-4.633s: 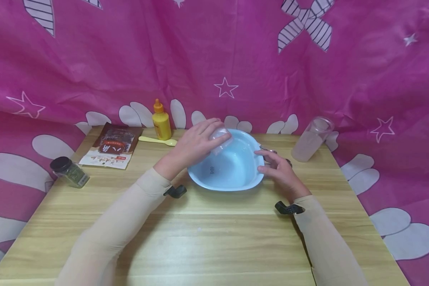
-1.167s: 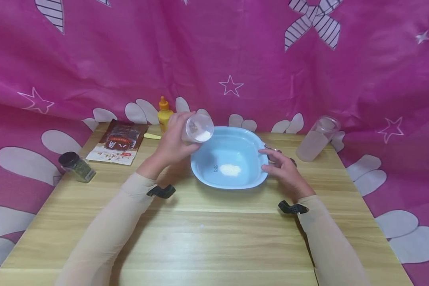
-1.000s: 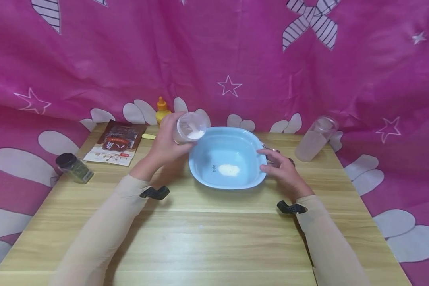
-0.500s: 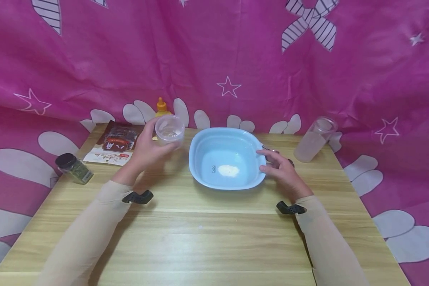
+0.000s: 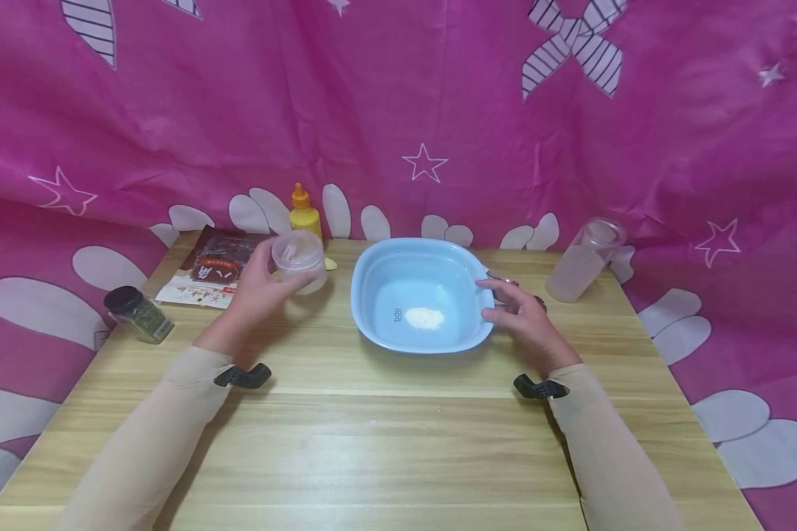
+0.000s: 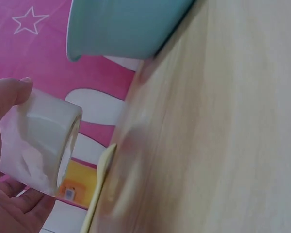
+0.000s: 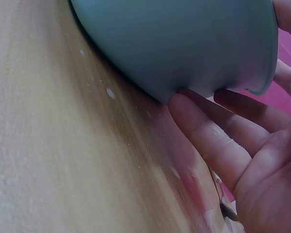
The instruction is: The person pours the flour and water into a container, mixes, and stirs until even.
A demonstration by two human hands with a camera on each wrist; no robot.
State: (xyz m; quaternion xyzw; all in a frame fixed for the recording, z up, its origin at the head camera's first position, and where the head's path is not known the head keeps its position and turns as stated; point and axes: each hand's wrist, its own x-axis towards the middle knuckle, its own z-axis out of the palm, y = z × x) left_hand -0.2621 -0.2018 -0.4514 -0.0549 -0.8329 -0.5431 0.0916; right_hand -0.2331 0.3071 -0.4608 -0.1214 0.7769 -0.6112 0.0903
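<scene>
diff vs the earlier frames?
The left hand, gripping the clear cup, tipped it over the blue bowl, then carried it left, upright. White powder now lies in the bowl. The right hand stayed on the bowl's rim.

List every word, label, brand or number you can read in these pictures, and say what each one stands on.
"bdo": small dark print inside the blue bowl, near its left wall; it may read otherwise from the other side.
Brown packet: large characters and small print, too blurred to read.
Yellow bottle: label in the left wrist view, too blurred to read.
</scene>
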